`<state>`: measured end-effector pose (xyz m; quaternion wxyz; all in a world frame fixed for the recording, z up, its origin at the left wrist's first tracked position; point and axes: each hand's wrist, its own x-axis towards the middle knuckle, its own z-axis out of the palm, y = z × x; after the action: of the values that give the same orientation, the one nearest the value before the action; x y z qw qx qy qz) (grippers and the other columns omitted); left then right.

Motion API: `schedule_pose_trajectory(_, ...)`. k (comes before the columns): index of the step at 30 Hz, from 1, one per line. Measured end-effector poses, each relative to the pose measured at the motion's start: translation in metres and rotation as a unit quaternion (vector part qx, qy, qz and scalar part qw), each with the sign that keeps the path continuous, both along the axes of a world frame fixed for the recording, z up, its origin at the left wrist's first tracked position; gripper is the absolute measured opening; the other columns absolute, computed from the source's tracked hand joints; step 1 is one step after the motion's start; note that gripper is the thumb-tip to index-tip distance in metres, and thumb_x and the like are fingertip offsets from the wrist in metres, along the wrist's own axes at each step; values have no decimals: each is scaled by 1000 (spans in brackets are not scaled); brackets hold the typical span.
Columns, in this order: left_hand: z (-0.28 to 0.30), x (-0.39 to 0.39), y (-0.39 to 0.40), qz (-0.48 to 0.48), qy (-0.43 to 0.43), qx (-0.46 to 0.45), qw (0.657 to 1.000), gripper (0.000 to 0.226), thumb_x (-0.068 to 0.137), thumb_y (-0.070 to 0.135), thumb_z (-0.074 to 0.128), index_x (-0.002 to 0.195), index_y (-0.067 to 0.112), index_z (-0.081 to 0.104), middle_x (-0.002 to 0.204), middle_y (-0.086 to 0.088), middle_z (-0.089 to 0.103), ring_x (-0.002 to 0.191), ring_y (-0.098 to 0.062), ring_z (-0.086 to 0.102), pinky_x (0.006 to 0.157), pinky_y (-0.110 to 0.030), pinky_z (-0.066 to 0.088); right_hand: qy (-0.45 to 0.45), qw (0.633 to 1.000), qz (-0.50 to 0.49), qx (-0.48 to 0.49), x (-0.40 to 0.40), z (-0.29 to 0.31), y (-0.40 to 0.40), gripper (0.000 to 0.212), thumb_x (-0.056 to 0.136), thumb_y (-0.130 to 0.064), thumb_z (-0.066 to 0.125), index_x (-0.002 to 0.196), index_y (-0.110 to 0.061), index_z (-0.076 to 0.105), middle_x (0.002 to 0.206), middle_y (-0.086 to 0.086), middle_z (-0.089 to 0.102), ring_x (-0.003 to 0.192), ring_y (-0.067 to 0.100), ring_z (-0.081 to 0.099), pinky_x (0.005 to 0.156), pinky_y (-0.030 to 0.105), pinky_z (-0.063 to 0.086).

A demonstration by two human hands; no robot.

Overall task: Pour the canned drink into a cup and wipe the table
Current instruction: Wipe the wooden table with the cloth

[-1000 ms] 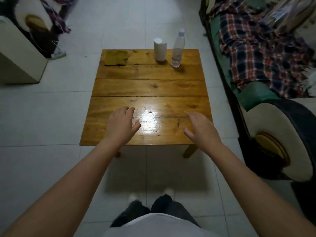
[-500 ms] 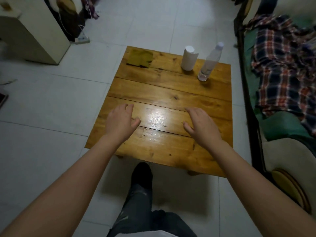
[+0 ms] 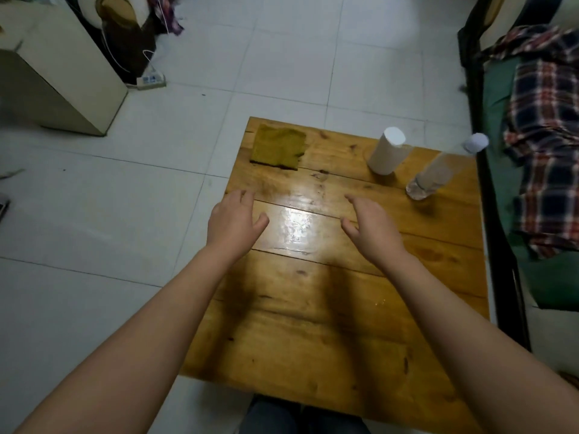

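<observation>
Hovering above the middle planks of the wooden table [image 3: 329,339], the left hand [image 3: 233,222] and the right hand [image 3: 372,228] are both empty, fingers loosely spread and palms turned down; whether either palm touches the wood cannot be told from this angle. A bright glare on the varnish lies between them.

At the table's far edge stands a white cylindrical cup [image 3: 388,151], upright though it looks tilted through the wide lens; its top reads as a flat white disc, so whether it is open or capped is unclear. Just to its right stands a clear plastic bottle [image 3: 438,172] with a white cap, blurred, and its contents are hard to judge. No can is visible; the bottle is the only drink container in view. A folded olive-yellow cloth [image 3: 279,147] lies flat at the far left corner, well apart from the cup.

The table's near edge is partly cut off by the forearms and the person's dark trousers [image 3: 300,418] at the bottom. To the right, a plaid blanket [image 3: 545,145] on a green couch runs out of frame. On the tiled floor at upper left sit a beige cabinet [image 3: 62,86] and a white power strip [image 3: 150,81], its markings unreadable.
</observation>
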<state>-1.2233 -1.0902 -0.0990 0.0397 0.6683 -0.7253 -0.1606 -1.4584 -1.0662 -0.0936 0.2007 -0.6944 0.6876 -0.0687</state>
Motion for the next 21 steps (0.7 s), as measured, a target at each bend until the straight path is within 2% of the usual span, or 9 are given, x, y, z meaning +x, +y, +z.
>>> schedule_pose_trajectory(4, -31, 6, -56, 11, 3, 15, 1000, 50, 90, 34, 49, 134, 10, 41, 132, -11, 48, 121, -28, 43, 97, -39, 38, -7, 1000, -5, 21, 4, -28, -56, 47, 94, -28, 44, 138, -15, 34, 138, 7, 45, 127, 23, 39, 96, 35, 37)
schedule_pose_trajectory(8, -62, 10, -104, 28, 8, 22, 999, 52, 91, 34, 48, 135, 8, 41, 133, -12, 47, 122, -29, 42, 97, -39, 38, -23, 999, 2, 41, 7, -60, -105, 47, 94, -26, 47, 137, -11, 37, 137, 10, 46, 127, 25, 40, 100, 35, 33)
schedule_pose_trajectory(13, -105, 5, -155, 56, 32, 43, 997, 52, 90, 30, 50, 137, 10, 38, 134, -13, 45, 122, -30, 42, 96, -40, 39, -72, 995, -36, 54, 15, -107, -162, 46, 91, -25, 49, 134, -11, 40, 133, 10, 50, 122, 27, 46, 99, 38, 38)
schedule_pose_trajectory(17, -152, 3, -189, 144, 148, 83, 975, 49, 88, 23, 54, 134, 11, 43, 133, -12, 48, 120, -30, 46, 97, -41, 42, -161, 979, -102, 70, 26, -146, -203, 45, 91, -24, 51, 133, -10, 42, 131, 9, 52, 117, 25, 52, 98, 38, 41)
schedule_pose_trajectory(21, -189, 7, -213, 227, 207, 59, 950, 34, 83, 27, 55, 111, 8, 59, 114, -13, 59, 108, -32, 54, 90, -43, 47, -186, 976, -99, 58, 39, -175, -231, 46, 92, -21, 52, 135, -10, 40, 128, 10, 54, 111, 24, 55, 93, 36, 42)
